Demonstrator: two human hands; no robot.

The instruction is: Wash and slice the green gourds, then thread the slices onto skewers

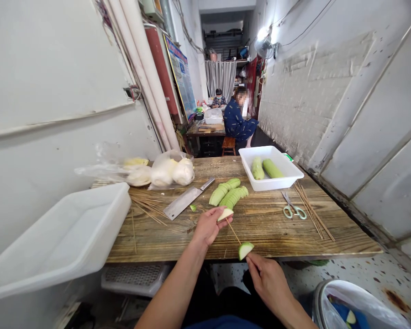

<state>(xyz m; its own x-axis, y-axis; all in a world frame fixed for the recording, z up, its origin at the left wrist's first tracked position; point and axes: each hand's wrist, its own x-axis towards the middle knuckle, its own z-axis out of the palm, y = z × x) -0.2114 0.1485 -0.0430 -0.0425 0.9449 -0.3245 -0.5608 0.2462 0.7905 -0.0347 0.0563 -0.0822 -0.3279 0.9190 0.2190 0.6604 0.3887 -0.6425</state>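
Note:
Over the near edge of the wooden table, my left hand (pixel 208 225) is closed on a pale half-round zucchini slice (pixel 225 214). A thin bamboo skewer (pixel 234 232) runs from that slice down to a second half-round slice (pixel 245 250) with green skin, which is on the skewer. My right hand (pixel 267 277) pinches the skewer's lower end just behind this second slice; the fingers hide that end. Just beyond my left hand lie two rows of cut zucchini (pixel 234 197), their slices overlapping. A cleaver (pixel 185 203) lies flat to their left, beside a small green scrap (pixel 193 208).
On the wooden table (pixel 260 235) are a white tray (pixel 272 183) with two whole zucchinis, scissors (pixel 291 208), loose skewers (pixel 314 212) and bagged white food (pixel 171 172). A big white bin (pixel 119 214) stands left, a lined bucket (pixel 324 292) lower right. Two people sit farther back.

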